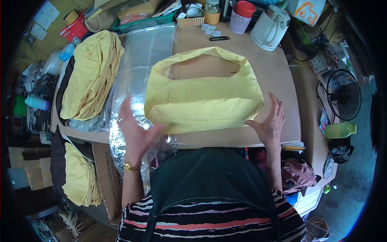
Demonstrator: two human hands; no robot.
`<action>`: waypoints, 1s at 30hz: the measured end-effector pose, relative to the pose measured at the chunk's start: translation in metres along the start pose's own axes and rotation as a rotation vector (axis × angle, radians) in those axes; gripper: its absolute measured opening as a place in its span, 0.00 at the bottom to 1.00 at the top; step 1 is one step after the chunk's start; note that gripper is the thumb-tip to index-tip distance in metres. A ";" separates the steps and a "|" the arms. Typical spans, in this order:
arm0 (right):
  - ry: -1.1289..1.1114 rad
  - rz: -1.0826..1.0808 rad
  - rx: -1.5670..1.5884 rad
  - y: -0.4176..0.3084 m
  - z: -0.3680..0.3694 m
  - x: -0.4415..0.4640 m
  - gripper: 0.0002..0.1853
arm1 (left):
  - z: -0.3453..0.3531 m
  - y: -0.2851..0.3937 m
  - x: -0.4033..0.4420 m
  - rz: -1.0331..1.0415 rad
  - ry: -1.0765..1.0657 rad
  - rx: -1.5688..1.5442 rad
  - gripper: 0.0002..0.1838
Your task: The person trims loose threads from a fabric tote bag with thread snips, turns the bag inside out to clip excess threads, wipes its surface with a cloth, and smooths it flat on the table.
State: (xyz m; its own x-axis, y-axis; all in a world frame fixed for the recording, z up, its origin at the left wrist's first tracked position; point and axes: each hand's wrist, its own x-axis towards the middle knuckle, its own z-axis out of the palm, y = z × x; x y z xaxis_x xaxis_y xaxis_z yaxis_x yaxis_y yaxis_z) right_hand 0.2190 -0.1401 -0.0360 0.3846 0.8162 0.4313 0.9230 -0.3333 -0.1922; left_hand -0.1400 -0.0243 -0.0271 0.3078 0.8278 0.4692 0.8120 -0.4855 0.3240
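A yellow fabric bag (pixel 201 97) with a wide handle opening lies flat on the brown table (pixel 278 72). Beside its lower left corner is my left hand (pixel 137 135), slightly blurred, fingers spread, thumb near the fabric. My right hand (pixel 269 123) is at the lower right corner, fingers apart and thumb at the bag's edge. Neither hand grips anything. Clear plastic sheets (pixel 147 52) lie to the left, partly under the bag. Further left sits a pile of folded yellow fabric (pixel 92 76).
Along the back stand a green basket (pixel 141 24), a red-lidded cup (pixel 242 18) and a white kettle (pixel 269 30). Small black snips (pixel 219 38) lie before them. A black fan (pixel 343 94) is at the right. More yellow fabric (pixel 80 177) is stacked lower left.
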 end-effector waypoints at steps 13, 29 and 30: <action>-0.406 -0.610 0.184 0.014 0.010 0.074 0.14 | 0.032 0.030 0.054 0.370 -0.428 0.075 0.07; -0.122 -0.564 0.236 0.061 0.082 0.034 0.12 | 0.086 -0.025 0.026 0.430 -0.281 -0.013 0.06; -0.154 -0.439 0.238 0.063 0.085 0.032 0.11 | 0.086 -0.027 0.026 0.444 -0.280 -0.018 0.06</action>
State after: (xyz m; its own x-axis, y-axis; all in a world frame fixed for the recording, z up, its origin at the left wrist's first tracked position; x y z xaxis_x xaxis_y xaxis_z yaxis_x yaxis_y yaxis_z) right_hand 0.2879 -0.0953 -0.1092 -0.0611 0.9209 0.3850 0.9615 0.1578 -0.2248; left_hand -0.1109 0.0344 -0.0938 0.7430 0.5834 0.3281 0.5652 -0.8094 0.1593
